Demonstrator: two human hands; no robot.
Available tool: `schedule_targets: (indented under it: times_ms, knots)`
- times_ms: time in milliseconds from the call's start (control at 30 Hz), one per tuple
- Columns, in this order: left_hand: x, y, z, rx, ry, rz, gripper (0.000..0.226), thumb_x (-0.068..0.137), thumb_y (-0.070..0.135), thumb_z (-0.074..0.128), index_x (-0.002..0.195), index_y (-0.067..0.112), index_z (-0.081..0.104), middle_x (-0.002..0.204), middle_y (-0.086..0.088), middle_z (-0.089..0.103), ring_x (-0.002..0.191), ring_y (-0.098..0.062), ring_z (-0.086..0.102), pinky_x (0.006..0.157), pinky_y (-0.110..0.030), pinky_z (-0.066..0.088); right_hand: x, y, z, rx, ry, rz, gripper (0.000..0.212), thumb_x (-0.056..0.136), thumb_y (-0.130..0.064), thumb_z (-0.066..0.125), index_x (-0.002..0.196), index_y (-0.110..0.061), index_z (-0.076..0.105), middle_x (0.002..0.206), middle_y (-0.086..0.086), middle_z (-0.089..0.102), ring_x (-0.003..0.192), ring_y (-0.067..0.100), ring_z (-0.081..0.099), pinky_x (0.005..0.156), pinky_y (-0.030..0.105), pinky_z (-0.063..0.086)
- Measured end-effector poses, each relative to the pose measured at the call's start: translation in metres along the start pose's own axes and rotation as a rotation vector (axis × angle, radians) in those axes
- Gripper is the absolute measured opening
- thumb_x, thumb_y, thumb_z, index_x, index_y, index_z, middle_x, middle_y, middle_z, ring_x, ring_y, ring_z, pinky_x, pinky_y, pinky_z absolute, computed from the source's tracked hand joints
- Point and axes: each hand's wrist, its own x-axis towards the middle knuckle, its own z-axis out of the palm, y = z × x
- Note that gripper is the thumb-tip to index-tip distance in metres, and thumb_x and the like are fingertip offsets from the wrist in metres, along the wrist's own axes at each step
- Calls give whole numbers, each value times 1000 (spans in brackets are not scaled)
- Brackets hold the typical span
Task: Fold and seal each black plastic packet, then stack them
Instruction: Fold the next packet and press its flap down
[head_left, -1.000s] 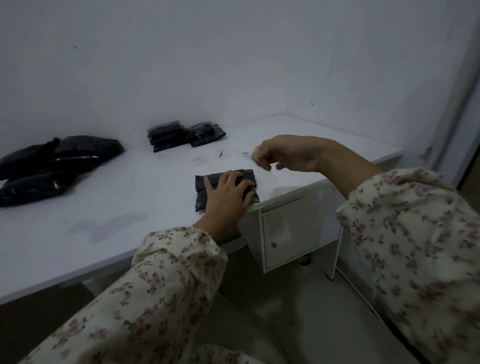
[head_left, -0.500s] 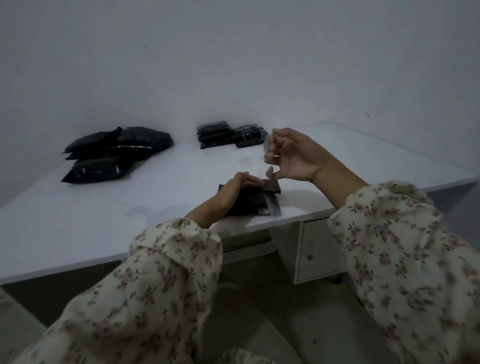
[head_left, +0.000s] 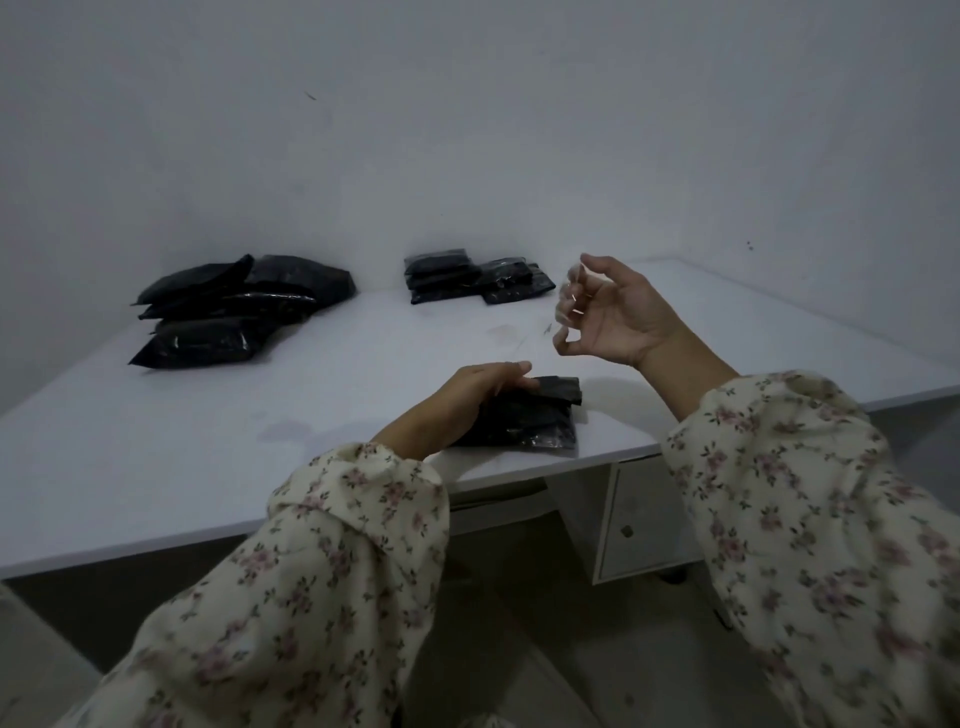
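A folded black plastic packet (head_left: 535, 415) lies near the front edge of the white table (head_left: 208, 447). My left hand (head_left: 478, 389) rests on its left part with fingers over the folded flap, holding it down. My right hand (head_left: 608, 312) hovers above and behind the packet, palm toward me, fingers curled and pinching a small piece of clear tape (head_left: 569, 291). A stack of folded black packets (head_left: 472, 275) sits at the back centre. A pile of unfolded black packets (head_left: 234, 306) lies at the back left.
White walls meet behind the table in a corner. Below the tabletop on the right is a white cabinet door with a small knob (head_left: 626, 530). A faint stain (head_left: 285, 431) marks the table left of my hand.
My right hand rose from just above the packet and turned palm toward me, with the clear tape now at its fingertips. My left hand stayed on the packet. The view shifted right.
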Motion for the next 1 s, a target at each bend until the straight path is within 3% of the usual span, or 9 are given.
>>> schedule_targets:
  times_ms: [67,200,400,500,633,767,867,1000]
  knots:
    - [-1,0,-2,-132,-7,21,24,94,23,52,79,12,68,110,-12,65,98,-17,61,84,-22,48,-1,-4,-5,-7,21,-5,15,79,-33,61,71,-20,58,70,-6,47,65,11,47,65,29,37]
    - [1,-4,-8,-272,23,31,10,94,17,51,86,12,55,110,-16,60,94,-16,62,80,-23,51,-4,-4,-16,-15,76,17,15,77,-33,65,71,-21,57,70,-7,49,66,10,49,67,30,39]
    - [-1,-3,-11,-334,69,7,18,95,9,45,79,11,52,96,-8,66,79,-6,67,65,-16,52,-6,2,-26,-142,209,176,20,70,-33,69,66,-23,53,66,-9,51,67,9,50,66,28,37]
    - [-2,-2,-11,-326,53,-11,19,95,9,44,77,11,53,107,-10,67,91,-11,66,74,-20,53,-11,0,-28,-149,270,263,21,68,-31,72,65,-22,53,66,-8,53,67,8,52,66,28,35]
    - [-4,0,-10,-322,58,-32,20,95,12,45,78,12,56,106,-8,68,98,-15,61,81,-26,48,-19,-6,-27,-152,285,300,22,67,-30,74,65,-22,55,68,-9,55,67,8,57,65,28,34]
    - [-6,-4,-11,-429,100,-27,13,96,15,42,91,11,53,114,-8,65,106,-15,59,85,-26,45,-29,-11,-33,-163,370,285,22,65,-32,78,66,-22,59,65,-9,53,65,6,50,66,28,33]
    - [-6,-6,-15,-459,89,-4,13,97,16,42,92,12,53,120,-10,63,107,-15,59,96,-28,43,-34,-9,-37,-241,433,301,21,78,-28,73,69,-18,57,69,-5,52,64,8,51,62,25,35]
    - [-6,-5,-18,-466,58,1,16,96,16,44,91,12,58,125,-13,60,118,-21,56,105,-30,37,-34,7,-27,-138,485,260,24,87,-26,67,78,-12,50,85,6,59,74,18,61,60,23,44]
